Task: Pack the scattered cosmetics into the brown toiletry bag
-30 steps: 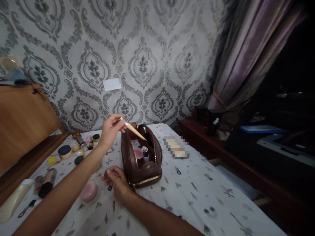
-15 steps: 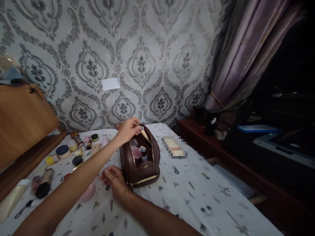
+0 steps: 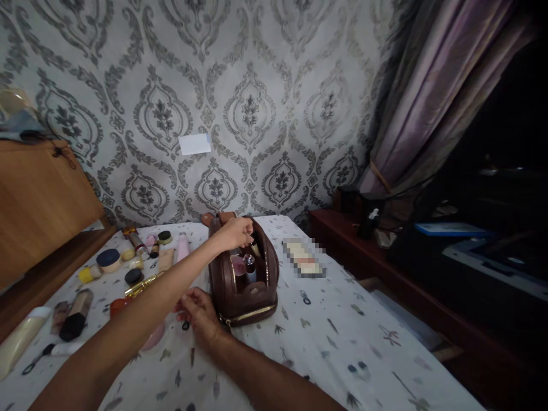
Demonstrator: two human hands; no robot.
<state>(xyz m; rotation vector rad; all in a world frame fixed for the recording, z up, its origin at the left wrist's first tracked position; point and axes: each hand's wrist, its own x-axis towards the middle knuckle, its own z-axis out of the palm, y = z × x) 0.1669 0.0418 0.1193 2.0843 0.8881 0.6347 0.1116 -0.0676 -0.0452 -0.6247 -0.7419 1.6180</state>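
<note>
My left hand (image 3: 235, 233) reaches into the open top of a brown cosmetic bag (image 3: 245, 308). Its fingers are closed at the upper end of a slim beige cosmetic tube (image 3: 256, 248), which points down into the bag. Inside the bag a small bottle with a shiny cap (image 3: 249, 264) stands upright, beside a pink round item (image 3: 238, 265). My right hand (image 3: 200, 313) rests on the cloth by the bag's near left corner, fingers loosely bent and apart, nothing seen in them. My left forearm partly covers an orange-red item (image 3: 116, 308) and a pink rounded item (image 3: 154, 337).
Several cosmetics lie left of the bag, among them a dark-lidded jar (image 3: 108, 260), a brown bottle (image 3: 77, 315), a cream tube (image 3: 22, 341) and a gold tube (image 3: 140, 285). A blurred flat item (image 3: 303, 258) lies to the right. A wooden cabinet (image 3: 47, 200) borders the left.
My left hand has moved down and slightly right, lowering the beige tube deeper into the bag. My right hand stays almost where it was. The view has shifted slightly.
</note>
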